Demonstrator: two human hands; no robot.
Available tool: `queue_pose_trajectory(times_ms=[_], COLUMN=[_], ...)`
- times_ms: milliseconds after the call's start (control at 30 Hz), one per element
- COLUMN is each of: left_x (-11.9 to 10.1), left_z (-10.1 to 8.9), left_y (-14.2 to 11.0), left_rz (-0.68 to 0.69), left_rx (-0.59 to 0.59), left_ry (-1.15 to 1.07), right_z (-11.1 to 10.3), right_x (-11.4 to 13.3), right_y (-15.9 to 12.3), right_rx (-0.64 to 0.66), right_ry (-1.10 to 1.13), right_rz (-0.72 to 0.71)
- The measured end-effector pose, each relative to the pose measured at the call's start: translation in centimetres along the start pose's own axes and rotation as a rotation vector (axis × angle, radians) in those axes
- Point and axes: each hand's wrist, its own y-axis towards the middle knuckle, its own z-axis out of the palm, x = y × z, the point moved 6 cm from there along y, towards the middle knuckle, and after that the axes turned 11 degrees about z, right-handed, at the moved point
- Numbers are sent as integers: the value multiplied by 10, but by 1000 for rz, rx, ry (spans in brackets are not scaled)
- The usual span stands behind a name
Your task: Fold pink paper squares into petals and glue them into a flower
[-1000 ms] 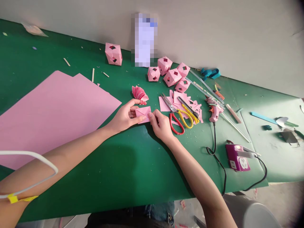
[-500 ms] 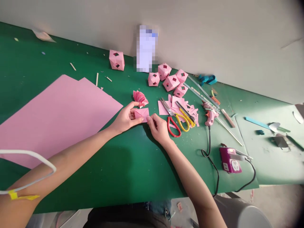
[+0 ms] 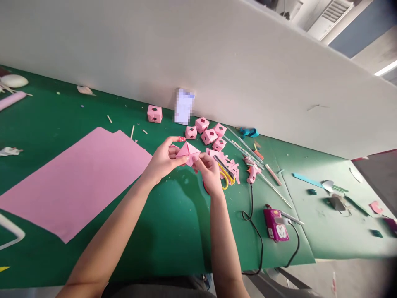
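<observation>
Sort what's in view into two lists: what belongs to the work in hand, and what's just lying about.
Likely part of the work:
folded pink paper, held by the left hand and right hand
large pink paper
hollow pink paper shapes

Seemingly just lying about:
pink glue gun
purple power socket
blue strip

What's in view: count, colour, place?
Folded paper: one, pink, centre
Holed paper shapes: six, pink, back
Large paper: count unclear, pink, left
Scraps: many, pink, mid-right
Scissors: one, red-yellow handles, by scraps
Cutter: one, dark, on scraps
Glue gun: one, pink, beside scraps
Rods: several, clear, by glue gun
Socket block: one, purple, right
Blurred panel: one, pale, back
Table: one, green, below
Wall: one, grey, behind
Left hand, right hand: one each, holding folded paper
</observation>
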Motion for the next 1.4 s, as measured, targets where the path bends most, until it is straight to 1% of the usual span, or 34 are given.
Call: queue_pose_trajectory(times_ms=[100,233,300,400,600,667,767,833,900,967,1067,1133,1200,1267,1400], left_x=[-16,-25,-26,-24,-20,-21,-23,-25,-29,-33,-38,-41,-45,-49,-60], left_z=[5,7,8,9,10,9,6,2,-4,-8,-12,-13,-13,-13,-13], left_y=[6,5,2,0,1,1,-1,-4,-6,-10,-14,-16,-17,-18,-17], left_rz=[-2,13,10,-13,-6,0,-20,-26,-14,-6,-10,-13,-16,-2,48], left_rx=[-24,-91,-110,-104,-110,-101,-39,7,37,75,113,128,142,123,47], left_ry=[-2,-65,-79,-62,-42,-24,58,137,209,229,222,235,258,273,252], right_z=[-2,6,9,11,15,17,18,14,7,3,4,4,2,3,7], right_x=[17,28,31,33,30,30,32,35,38,40,41,42,44,48,49], right_y=[5,5,2,-2,-1,1,4,5,4,3,0,-3,-5,-6,-9], right_rx=[-40,-94,-125,-169,-185,-163,-51,9,20,57,167,167,125,112,150], right_ry=[19,60,42,-12,-1,18,35,33,54,68,55,40,21,1,-14], right_rz=[-26,-59,-83,-104,-130,-112,-54,-25,-27,-29,11,54,73,77,103])
